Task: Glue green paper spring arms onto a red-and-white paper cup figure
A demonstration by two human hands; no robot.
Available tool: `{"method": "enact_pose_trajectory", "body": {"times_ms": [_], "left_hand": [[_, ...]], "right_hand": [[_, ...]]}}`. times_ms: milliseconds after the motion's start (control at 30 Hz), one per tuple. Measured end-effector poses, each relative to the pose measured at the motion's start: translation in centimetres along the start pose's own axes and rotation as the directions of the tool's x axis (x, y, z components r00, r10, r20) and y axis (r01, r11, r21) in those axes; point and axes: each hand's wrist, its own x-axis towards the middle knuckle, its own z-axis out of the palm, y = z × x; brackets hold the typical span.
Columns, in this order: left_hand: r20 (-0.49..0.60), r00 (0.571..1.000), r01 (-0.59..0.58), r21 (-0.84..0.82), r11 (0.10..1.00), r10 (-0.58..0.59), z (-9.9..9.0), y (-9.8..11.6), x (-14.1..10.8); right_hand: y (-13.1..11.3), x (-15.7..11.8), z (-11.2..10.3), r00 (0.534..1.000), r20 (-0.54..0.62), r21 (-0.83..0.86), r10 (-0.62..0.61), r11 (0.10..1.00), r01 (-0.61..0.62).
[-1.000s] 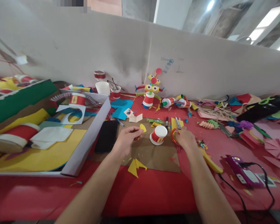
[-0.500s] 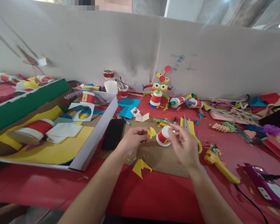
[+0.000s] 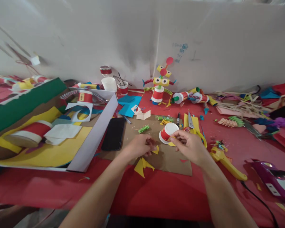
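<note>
A small yellow paper piece [image 3: 156,149] is pinched at the fingertips of my left hand [image 3: 142,146], over the brown cardboard [image 3: 173,163]. My right hand [image 3: 189,145] is closed on another yellow piece [image 3: 172,143], held against or just in front of a red and white paper cup [image 3: 165,132]. The cup stands upside down on the cardboard. Yellow scraps [image 3: 143,166] lie at the cardboard's front edge. A green folded paper strip [image 3: 143,129] rests behind my left hand, and yellow-handled scissors [image 3: 195,128] lie behind my right.
A box [image 3: 92,139] with cups and paper stands at left, beside a black phone [image 3: 113,134]. Paper cup figures [image 3: 158,95] stand near the wall. At right lie a yellow glue gun [image 3: 228,164] and a purple power strip [image 3: 273,180], both with cords.
The camera view has tilted down. My hands have moved slightly lower; my right hand has left the cup's top and now holds a yellow piece at its front. The green strip shows behind my left hand.
</note>
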Motion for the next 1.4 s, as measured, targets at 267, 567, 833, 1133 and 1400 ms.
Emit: {"method": "enact_pose_trajectory", "body": {"times_ms": [267,567,833,1133,1400], "left_hand": [[-0.533,0.775,-0.104,0.420,0.901,0.338,-2.9,-0.4,0.8],[-0.521,0.769,-0.073,0.502,0.862,0.369,-1.9,-1.7,1.8],[-0.585,0.679,-0.102,0.524,0.845,0.445,-3.0,-0.8,1.1],[-0.512,0.841,-0.276,-0.126,0.953,0.176,-2.7,-0.2,1.1],[-0.341,0.935,-0.281,-0.532,0.798,0.102,-2.6,0.3,0.9]], "right_hand": [[-0.2,-0.3,-2.5,0.998,0.058,0.020,0.036,0.999,-0.037],[0.9,0.7,0.6,0.986,-0.127,-0.251,-0.111,0.965,0.076],[0.7,1.1,3.0,0.974,-0.107,-0.075,-0.200,0.978,0.193],[0.7,0.7,2.7,0.956,-0.123,-0.195,-0.267,0.951,0.240],[1.3,1.2,3.2,0.896,-0.136,-0.303,-0.422,0.879,0.368]]}}
